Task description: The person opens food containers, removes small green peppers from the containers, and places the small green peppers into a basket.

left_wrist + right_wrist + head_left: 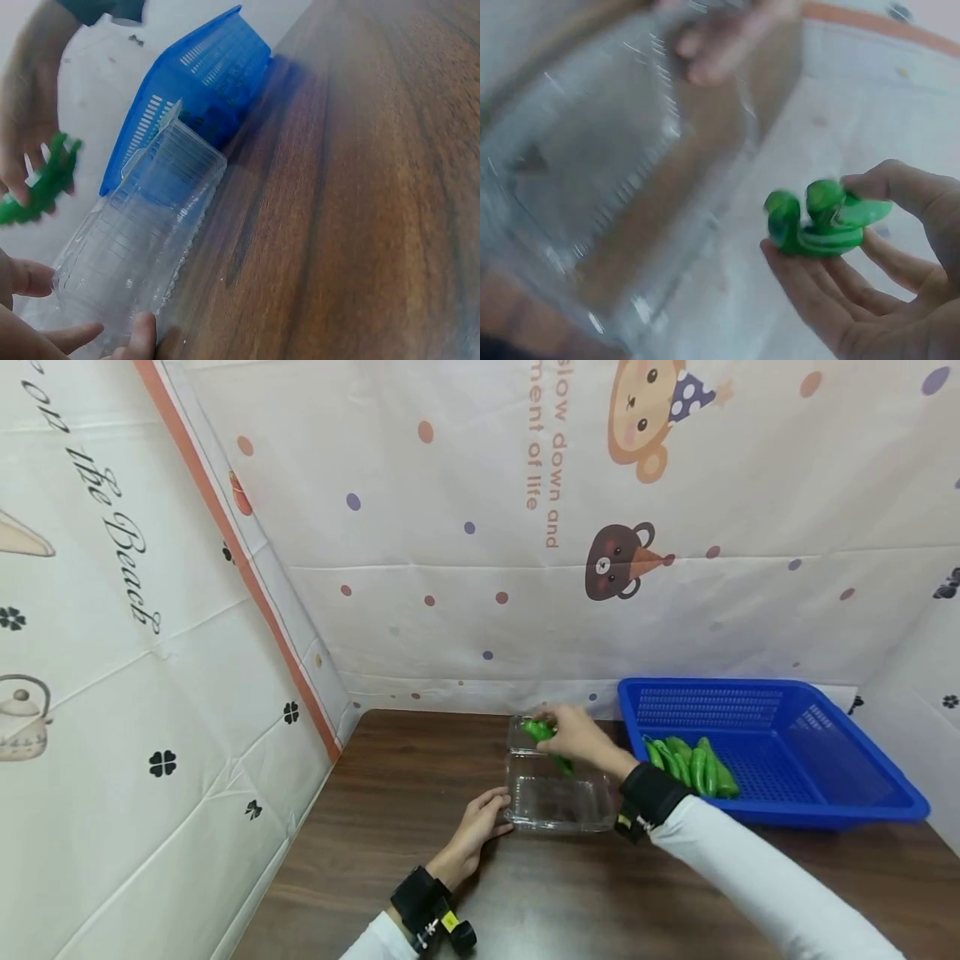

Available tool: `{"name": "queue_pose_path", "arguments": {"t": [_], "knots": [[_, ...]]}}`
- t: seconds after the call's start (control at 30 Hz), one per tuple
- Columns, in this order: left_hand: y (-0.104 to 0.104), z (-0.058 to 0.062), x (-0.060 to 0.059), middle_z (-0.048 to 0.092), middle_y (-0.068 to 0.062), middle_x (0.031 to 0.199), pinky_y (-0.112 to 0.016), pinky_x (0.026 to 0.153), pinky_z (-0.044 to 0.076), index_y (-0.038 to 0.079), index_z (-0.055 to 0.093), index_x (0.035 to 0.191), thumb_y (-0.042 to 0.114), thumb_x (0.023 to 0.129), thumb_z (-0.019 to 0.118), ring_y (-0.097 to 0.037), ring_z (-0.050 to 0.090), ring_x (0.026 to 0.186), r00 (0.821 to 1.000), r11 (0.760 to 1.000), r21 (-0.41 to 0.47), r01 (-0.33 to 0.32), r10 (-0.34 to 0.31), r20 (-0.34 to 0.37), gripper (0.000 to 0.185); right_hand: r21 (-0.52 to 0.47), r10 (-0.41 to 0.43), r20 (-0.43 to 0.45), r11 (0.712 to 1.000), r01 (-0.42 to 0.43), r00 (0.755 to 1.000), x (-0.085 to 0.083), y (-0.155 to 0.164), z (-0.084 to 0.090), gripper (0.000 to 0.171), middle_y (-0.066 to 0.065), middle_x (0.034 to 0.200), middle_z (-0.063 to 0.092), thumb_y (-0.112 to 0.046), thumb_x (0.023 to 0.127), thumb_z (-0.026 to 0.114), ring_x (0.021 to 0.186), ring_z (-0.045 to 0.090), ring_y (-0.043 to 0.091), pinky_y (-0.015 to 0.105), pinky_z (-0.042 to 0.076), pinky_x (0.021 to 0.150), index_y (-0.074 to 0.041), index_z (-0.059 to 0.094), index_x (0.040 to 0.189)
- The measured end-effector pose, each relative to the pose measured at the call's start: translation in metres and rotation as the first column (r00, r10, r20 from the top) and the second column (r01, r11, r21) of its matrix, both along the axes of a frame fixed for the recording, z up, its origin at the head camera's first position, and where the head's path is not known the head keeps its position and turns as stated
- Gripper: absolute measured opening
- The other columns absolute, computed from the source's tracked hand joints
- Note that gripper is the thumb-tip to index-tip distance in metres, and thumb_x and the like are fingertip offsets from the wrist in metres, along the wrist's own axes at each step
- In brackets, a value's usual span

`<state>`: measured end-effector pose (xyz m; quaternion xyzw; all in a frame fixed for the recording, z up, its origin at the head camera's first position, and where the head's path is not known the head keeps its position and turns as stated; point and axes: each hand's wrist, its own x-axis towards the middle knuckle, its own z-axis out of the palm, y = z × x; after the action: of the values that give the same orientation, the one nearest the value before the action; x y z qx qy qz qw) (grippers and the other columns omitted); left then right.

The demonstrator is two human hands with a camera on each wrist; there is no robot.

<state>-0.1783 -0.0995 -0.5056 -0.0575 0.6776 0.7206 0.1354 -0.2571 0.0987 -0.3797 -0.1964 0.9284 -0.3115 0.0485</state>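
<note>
A clear plastic container (558,793) stands open on the dark wooden table (390,852). My left hand (480,827) touches its near left corner with relaxed fingers (139,334). My right hand (573,735) hovers over the container's far end and grips green peppers (547,743). The right wrist view shows the peppers (817,221) held between thumb and fingers, above the container (607,195). In the left wrist view the container (142,240) lies in front of the blue basket, with the right hand and the peppers (37,187) at the left edge.
A blue plastic basket (840,777) stands at the right with several green peppers (690,764) in its near left corner. Printed sheets wall in the table at the back and left.
</note>
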Motion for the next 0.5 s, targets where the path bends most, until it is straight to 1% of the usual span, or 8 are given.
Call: {"name": "queue_pose_path", "arguments": {"t": [0.1, 0.13, 0.23, 0.3, 0.37, 0.43, 0.5], "knots": [[0.001, -0.002, 0.001, 0.035, -0.029, 0.158, -0.041, 0.099, 0.061, -0.004, 0.048, 0.148, 0.021, 0.103, 0.053, -0.043, 0.038, 0.146, 1.000, 1.000, 0.028, 0.001, -0.001, 0.004, 0.051, -0.075, -0.030, 0.023, 0.997, 0.032, 0.999, -0.009, 0.017, 0.025, 0.050, 0.030, 0.121, 0.069, -0.011, 0.088, 0.076, 0.104, 0.071, 0.039, 0.042, 0.066, 0.082, 0.005, 0.061, 0.133], [0.001, -0.002, 0.001, 0.034, -0.029, 0.159, -0.042, 0.099, 0.061, -0.004, 0.047, 0.148, 0.021, 0.103, 0.053, -0.043, 0.036, 0.147, 1.000, 0.999, 0.037, 0.000, 0.000, 0.005, 0.052, -0.099, -0.046, 0.014, 0.994, 0.048, 0.999, -0.011, 0.024, 0.032, 0.051, 0.031, 0.121, 0.068, -0.011, 0.088, 0.075, 0.104, 0.071, 0.041, 0.043, 0.066, 0.082, 0.005, 0.060, 0.134], [0.001, -0.003, 0.000, 0.031, -0.030, 0.160, -0.044, 0.100, 0.061, -0.005, 0.046, 0.149, 0.021, 0.104, 0.052, -0.045, 0.033, 0.148, 1.000, 0.998, 0.056, -0.001, 0.000, 0.008, 0.052, -0.154, -0.123, -0.075, 0.982, 0.110, 0.990, -0.016, 0.048, 0.047, 0.052, 0.032, 0.123, 0.067, -0.011, 0.089, 0.074, 0.106, 0.070, 0.044, 0.047, 0.066, 0.084, 0.005, 0.059, 0.136], [0.001, -0.004, 0.000, 0.029, -0.031, 0.160, -0.044, 0.101, 0.061, -0.005, 0.044, 0.149, 0.021, 0.104, 0.052, -0.046, 0.031, 0.149, 1.000, 0.998, 0.062, 0.003, -0.003, 0.011, 0.053, -0.186, -0.186, -0.142, 0.970, 0.159, 0.972, -0.016, 0.067, 0.054, 0.052, 0.033, 0.125, 0.065, -0.012, 0.091, 0.073, 0.107, 0.069, 0.046, 0.052, 0.065, 0.085, 0.005, 0.057, 0.138], [0.001, -0.004, 0.000, 0.028, -0.032, 0.161, -0.045, 0.101, 0.060, -0.005, 0.043, 0.150, 0.021, 0.104, 0.050, -0.046, 0.030, 0.149, 1.000, 0.998, 0.063, 0.008, -0.009, 0.009, 0.053, -0.191, -0.244, -0.202, 0.960, 0.207, 0.948, -0.015, 0.086, 0.059, 0.052, 0.035, 0.126, 0.064, -0.013, 0.092, 0.072, 0.109, 0.068, 0.048, 0.056, 0.063, 0.087, 0.005, 0.057, 0.139], [0.001, -0.004, 0.000, 0.028, -0.032, 0.160, -0.045, 0.102, 0.060, -0.005, 0.042, 0.151, 0.021, 0.105, 0.049, -0.047, 0.029, 0.149, 1.000, 0.998, 0.063, 0.012, -0.012, 0.005, 0.053, -0.189, -0.283, -0.224, 0.951, 0.244, 0.932, -0.014, 0.104, 0.062, 0.054, 0.037, 0.127, 0.063, -0.015, 0.094, 0.070, 0.110, 0.066, 0.051, 0.059, 0.062, 0.087, 0.006, 0.055, 0.140], [0.001, -0.004, 0.001, 0.029, -0.032, 0.160, -0.045, 0.102, 0.060, -0.004, 0.041, 0.152, 0.021, 0.105, 0.048, -0.047, 0.029, 0.150, 1.000, 0.998, 0.062, 0.015, -0.015, 0.003, 0.053, -0.173, -0.308, -0.217, 0.946, 0.274, 0.926, -0.012, 0.121, 0.062, 0.056, 0.039, 0.128, 0.061, -0.017, 0.095, 0.069, 0.113, 0.063, 0.053, 0.061, 0.060, 0.088, 0.007, 0.052, 0.142]]}}
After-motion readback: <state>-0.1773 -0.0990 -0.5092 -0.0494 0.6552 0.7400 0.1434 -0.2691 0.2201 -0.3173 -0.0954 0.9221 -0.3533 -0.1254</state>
